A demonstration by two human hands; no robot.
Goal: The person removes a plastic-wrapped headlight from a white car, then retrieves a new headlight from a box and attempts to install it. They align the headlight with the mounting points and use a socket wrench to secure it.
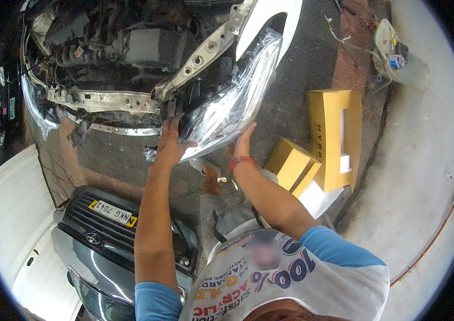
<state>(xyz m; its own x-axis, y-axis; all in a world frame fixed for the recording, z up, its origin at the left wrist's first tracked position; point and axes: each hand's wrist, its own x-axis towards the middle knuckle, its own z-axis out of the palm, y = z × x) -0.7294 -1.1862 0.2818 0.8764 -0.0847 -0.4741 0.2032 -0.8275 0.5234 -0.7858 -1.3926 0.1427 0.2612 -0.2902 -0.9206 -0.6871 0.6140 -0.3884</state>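
Left hand (171, 145): fingers extended upward by the lamp's inner end, thumb spread toward the lens. Right hand (244, 142): fingers nearly straight, set against the lower outer edge. Cannot tell for either whether the fingers close round the part; the rear of the lamp is hidden. A red wristband (241, 162) circles the right wrist.

Between the hands: a long, tapering headlamp (232, 104) with glossy clear lens and silvery interior. Position: front corner of the white car, right of the engine bay, narrow end running up along the curved white body panel (287, 37). Cannot tell whether it is fully seated.

Adjoining: pale, perforated metal crossmember (109, 101), spanning the front of the open, dark engine bay (147, 48). A second clear lamp (35, 107) sits at the opposite front corner.

Right of the worker, on the floor: tall, open, yellow-brown cardboard box (324, 123), white material inside; smaller cardboard box (289, 160) just beside it, tilted in view. Farther up, near the pale wall (409, 155): translucent plastic container (417, 75) bearing small items, one blue and white.

Lower left: dark grey vehicle (77, 251) with black slatted grille (85, 206) and yellow-and-white plate (112, 213).
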